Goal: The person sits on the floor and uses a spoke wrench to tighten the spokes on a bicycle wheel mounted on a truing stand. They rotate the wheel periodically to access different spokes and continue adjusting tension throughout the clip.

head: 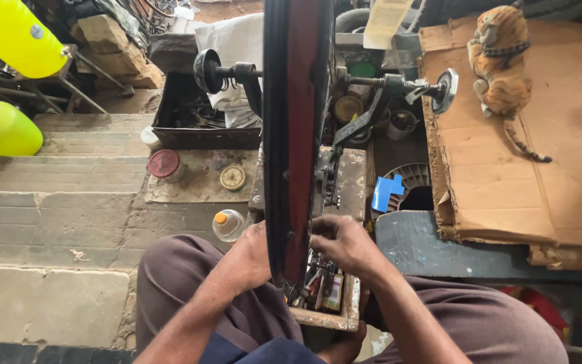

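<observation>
I look straight down at a bicycle wheel (296, 135) standing upright in a truing stand (345, 128), its black tyre and dark red rim running from the top edge down to my lap. My left hand (250, 259) rests against the wheel's left side near its lowest part; its fingers are hidden behind the tyre, so I cannot tell whether they are closed. My right hand (345, 244) is on the wheel's right side at the same height, fingers curled and pinched at the rim, gripping something too small to make out. Just below both hands sits a shallow wooden tray (335, 317) crowded with small tools. Left of my left hand stands a small clear bottle with an orange cap (228, 226), and beyond it two round tins (166, 165) on a worn mat. A dark metal box (200, 114) lies further back. To the right, flattened cardboard (540, 155) carries a striped toy tiger (503, 57). Yellow plastic containers (8, 74) sit far left on the stone steps (55, 216).
</observation>
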Demonstrator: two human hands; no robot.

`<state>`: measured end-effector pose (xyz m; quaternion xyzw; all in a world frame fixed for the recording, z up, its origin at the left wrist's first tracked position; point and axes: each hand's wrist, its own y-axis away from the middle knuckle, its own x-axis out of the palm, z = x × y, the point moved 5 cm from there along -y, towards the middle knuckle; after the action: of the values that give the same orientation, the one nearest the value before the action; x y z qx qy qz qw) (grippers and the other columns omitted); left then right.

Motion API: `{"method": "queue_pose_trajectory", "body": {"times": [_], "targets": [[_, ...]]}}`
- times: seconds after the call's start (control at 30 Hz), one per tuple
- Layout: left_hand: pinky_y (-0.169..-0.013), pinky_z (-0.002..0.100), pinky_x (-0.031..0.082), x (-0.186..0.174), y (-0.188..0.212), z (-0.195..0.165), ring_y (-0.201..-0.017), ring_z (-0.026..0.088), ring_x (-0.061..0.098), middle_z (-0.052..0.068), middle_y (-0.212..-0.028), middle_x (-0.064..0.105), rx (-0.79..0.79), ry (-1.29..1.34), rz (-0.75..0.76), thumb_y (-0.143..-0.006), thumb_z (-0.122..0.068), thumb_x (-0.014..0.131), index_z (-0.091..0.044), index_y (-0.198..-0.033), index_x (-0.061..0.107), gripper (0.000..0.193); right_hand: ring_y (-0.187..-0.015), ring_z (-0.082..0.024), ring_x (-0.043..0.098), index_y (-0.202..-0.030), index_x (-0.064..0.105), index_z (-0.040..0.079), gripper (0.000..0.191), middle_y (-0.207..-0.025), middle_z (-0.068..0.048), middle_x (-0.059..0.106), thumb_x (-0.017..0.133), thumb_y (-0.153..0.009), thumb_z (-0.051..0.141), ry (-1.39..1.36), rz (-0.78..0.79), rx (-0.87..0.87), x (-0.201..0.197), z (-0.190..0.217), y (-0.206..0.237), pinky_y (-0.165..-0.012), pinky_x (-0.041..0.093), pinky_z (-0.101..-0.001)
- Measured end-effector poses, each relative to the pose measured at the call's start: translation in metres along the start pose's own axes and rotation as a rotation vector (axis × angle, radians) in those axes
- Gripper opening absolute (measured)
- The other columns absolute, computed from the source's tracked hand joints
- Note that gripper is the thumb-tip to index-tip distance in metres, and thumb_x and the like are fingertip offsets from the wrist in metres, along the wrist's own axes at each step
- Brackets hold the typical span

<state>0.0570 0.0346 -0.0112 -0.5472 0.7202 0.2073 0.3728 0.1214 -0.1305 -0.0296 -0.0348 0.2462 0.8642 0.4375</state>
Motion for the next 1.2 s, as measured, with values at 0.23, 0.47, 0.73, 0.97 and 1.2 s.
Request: {"method": "queue_pose_trajectory", "body": {"times": [0.23,0.47,0.73,0.97,1.2], "targets": [[-0.074,0.037,0.057,-0.004,0.019,-0.003,-0.083,0.026,0.069,0.015,-0.091,0.070,-0.055,0.436,-0.191,-0.076,-0.007,0.071,0.003,-0.099,0.066,0.026,-0.076,-0.018,0.073,-0.116,0.065,-0.004,0.034,-0.092,-0.013,0.075,0.077,-0.086,0.004,-0.463,-0.073,0.082,-0.001,0.003,-0.004,-0.067,0.063,-0.0331],[-0.073,0.032,0.059,-0.015,0.025,-0.025,-0.084,0.019,0.075,0.009,-0.089,0.074,-0.318,0.565,-0.339,-0.083,-0.008,0.070,0.001,-0.103,0.068,0.022,-0.089,-0.014,0.075,-0.125,0.071,-0.002,0.034,-0.106,-0.010,0.080,0.070,-0.093,0.008,-0.459,-0.105,-0.073,0.015,0.016,0.020,-0.080,0.063,-0.0288],[-0.077,0.030,0.058,-0.006,0.024,-0.019,-0.092,0.014,0.068,0.007,-0.098,0.071,-0.350,0.607,-0.402,-0.081,-0.009,0.072,0.000,-0.113,0.063,0.034,-0.101,-0.011,0.075,-0.126,0.072,0.004,0.039,-0.113,-0.008,0.080,0.074,-0.090,0.017,-0.053,-0.092,-0.154,0.004,0.033,0.034,-0.088,0.058,-0.0280],[-0.077,0.029,0.057,0.011,0.027,-0.006,-0.096,0.013,0.067,0.005,-0.102,0.070,-0.448,0.695,-0.304,-0.086,-0.019,0.076,-0.002,-0.119,0.064,0.039,-0.095,-0.012,0.076,-0.124,0.070,0.003,0.046,-0.105,-0.009,0.082,0.080,-0.080,0.016,-0.014,-0.051,-0.060,0.005,0.036,0.035,-0.085,0.062,-0.0287],[-0.077,0.030,0.058,0.008,0.026,-0.011,-0.094,0.013,0.067,0.007,-0.100,0.069,-0.300,0.692,-0.391,-0.083,-0.012,0.075,0.001,-0.117,0.062,0.038,-0.101,-0.013,0.075,-0.129,0.069,0.005,0.044,-0.112,-0.009,0.080,0.067,-0.086,0.011,-0.018,-0.238,-0.138,0.007,0.037,0.030,-0.090,0.059,-0.0281]]}}
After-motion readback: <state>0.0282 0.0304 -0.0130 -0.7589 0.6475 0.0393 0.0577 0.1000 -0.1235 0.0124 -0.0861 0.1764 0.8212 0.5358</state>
